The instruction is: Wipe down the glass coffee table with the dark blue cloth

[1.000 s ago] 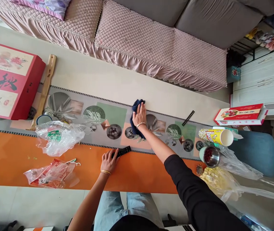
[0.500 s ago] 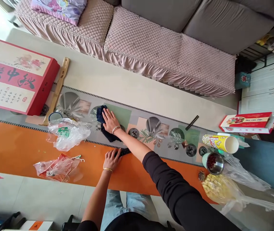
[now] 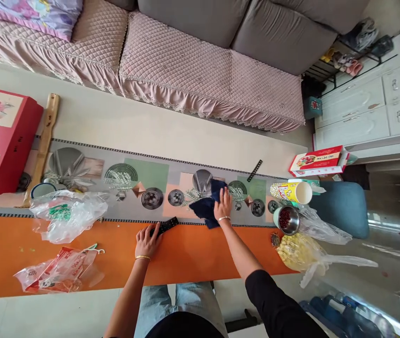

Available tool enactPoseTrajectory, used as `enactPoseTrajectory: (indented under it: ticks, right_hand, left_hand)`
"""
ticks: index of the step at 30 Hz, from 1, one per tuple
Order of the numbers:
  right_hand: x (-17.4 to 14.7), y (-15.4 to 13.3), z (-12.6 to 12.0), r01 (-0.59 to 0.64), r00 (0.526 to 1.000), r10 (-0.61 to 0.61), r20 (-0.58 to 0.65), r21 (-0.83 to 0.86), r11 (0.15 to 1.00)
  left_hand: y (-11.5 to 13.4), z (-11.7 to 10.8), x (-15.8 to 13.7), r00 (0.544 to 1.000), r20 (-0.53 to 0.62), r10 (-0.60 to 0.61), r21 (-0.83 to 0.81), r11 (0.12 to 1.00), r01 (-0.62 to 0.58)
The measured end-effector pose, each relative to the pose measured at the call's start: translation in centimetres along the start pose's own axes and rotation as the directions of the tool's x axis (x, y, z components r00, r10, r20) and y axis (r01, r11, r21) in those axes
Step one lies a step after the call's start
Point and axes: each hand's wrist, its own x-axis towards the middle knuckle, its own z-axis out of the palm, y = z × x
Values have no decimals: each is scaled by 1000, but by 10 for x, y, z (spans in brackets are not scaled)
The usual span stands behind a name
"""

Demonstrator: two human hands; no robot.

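Observation:
My right hand [image 3: 223, 205] presses on a crumpled dark navy cloth [image 3: 205, 209] lying on the patterned table runner [image 3: 182, 164]. The cloth spreads mostly to the left of the fingers. Near the runner's front edge, my left hand [image 3: 147, 241] has its fingers around the near end of a black remote control [image 3: 168, 226]. The far end of the remote sticks out to the right, over the runner's border.
A clear plastic bag [image 3: 66, 213], a red-printed wrapper [image 3: 62, 271], a wooden stick [image 3: 48, 136] and a red gift box [image 3: 20, 141] lie left. At right are a popcorn cup [image 3: 289, 191], a metal-lined cup [image 3: 287, 220], a bag of popcorn [image 3: 298, 251] and a red-white box [image 3: 319, 159].
My right hand has swept the cloth to the right along the runner. My left hand has shifted slightly right along the table's front with the remote. The view has turned right.

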Motion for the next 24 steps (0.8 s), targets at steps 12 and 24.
enactPoseTrajectory:
  ticks: [12, 24]
  right_hand:
    - [-20, 111, 19, -725, 591, 768, -246, 256, 640]
    - [63, 23, 9, -395, 901, 416, -119, 169, 903]
  left_hand:
    - [-1, 0, -1, 1000, -15, 3, 38, 999, -3]
    - [-4, 4, -5, 1000, 8, -12, 53, 999, 12]
